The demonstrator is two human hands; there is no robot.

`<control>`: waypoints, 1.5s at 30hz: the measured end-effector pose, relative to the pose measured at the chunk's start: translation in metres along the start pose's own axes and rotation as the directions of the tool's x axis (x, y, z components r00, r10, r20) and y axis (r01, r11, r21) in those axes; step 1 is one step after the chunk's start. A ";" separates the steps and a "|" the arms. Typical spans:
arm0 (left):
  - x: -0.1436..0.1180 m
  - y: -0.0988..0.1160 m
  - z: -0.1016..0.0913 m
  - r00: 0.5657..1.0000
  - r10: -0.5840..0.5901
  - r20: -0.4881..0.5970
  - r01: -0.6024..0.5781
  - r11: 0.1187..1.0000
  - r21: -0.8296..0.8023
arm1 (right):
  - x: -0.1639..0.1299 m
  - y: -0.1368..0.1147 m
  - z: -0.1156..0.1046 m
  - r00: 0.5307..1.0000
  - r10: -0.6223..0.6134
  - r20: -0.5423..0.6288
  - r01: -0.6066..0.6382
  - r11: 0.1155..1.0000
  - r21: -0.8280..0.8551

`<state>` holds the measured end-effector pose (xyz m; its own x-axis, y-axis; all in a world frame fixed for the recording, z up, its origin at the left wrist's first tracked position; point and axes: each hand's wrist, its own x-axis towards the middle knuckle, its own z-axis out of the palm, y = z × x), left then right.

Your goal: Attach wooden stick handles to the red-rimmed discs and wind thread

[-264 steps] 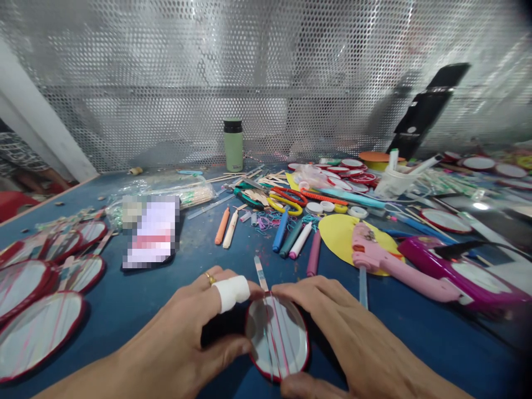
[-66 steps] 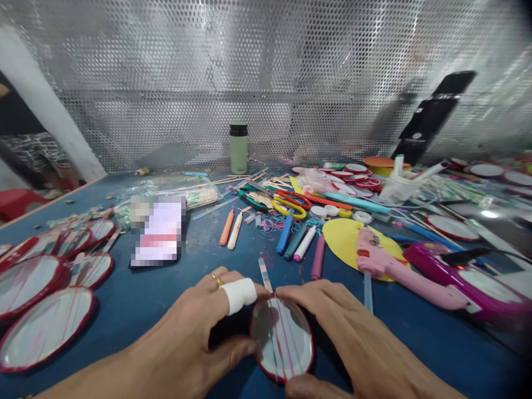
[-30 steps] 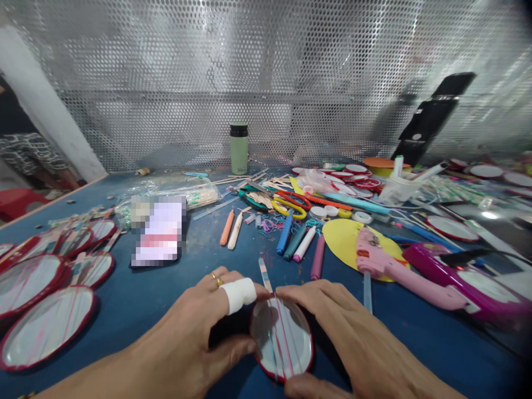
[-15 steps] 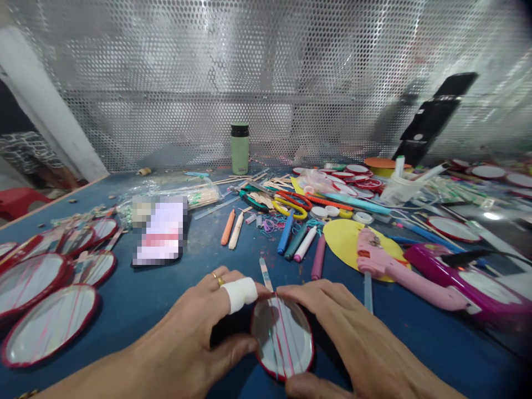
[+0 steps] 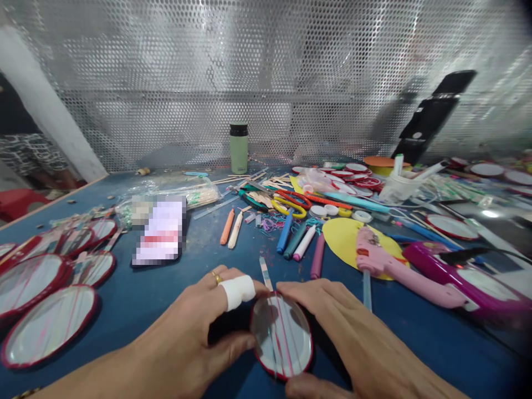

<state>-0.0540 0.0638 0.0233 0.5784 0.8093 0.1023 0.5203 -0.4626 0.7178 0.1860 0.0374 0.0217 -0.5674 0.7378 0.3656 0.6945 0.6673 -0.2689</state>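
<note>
Both my hands, left hand and right hand, pinch the lid by its rim, stringing rubber bands; next band needs careful stretching.

Blue work table filled the lower half, dusty, with a pale wood edge running toward 9 o'clock. Shiny perforated metal sheet wall stood across 12 o'clock, catching bright glare patches, a horizontal band behind it. White slanted post sat at 10 o'clock. Red plastic chair showed at 9 o'clock beyond the table edge, a person in patterned cloth just above it. Light was strong and came from overhead.
</note>
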 end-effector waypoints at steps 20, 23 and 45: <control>-0.003 -0.010 -0.007 0.969 -0.186 -0.161 0.179 0.982 -0.061 | -0.004 -0.006 0.004 0.995 -0.050 -0.085 0.027 0.968 -0.251; -0.003 -0.008 -0.009 0.969 -0.168 -0.183 0.157 0.985 -0.074 | -0.004 -0.011 0.005 0.995 -0.036 -0.089 0.013 0.968 -0.252; -0.003 0.003 -0.030 0.937 -0.155 -0.313 0.097 0.976 -0.193 | -0.012 -0.019 -0.001 0.924 0.359 -0.131 -0.150 0.655 0.741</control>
<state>-0.0736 0.0711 0.0458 0.2644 0.9434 0.2003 0.4428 -0.3032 0.8438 0.1799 0.0161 0.0230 -0.2168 0.9084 0.3576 0.2121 0.4014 -0.8910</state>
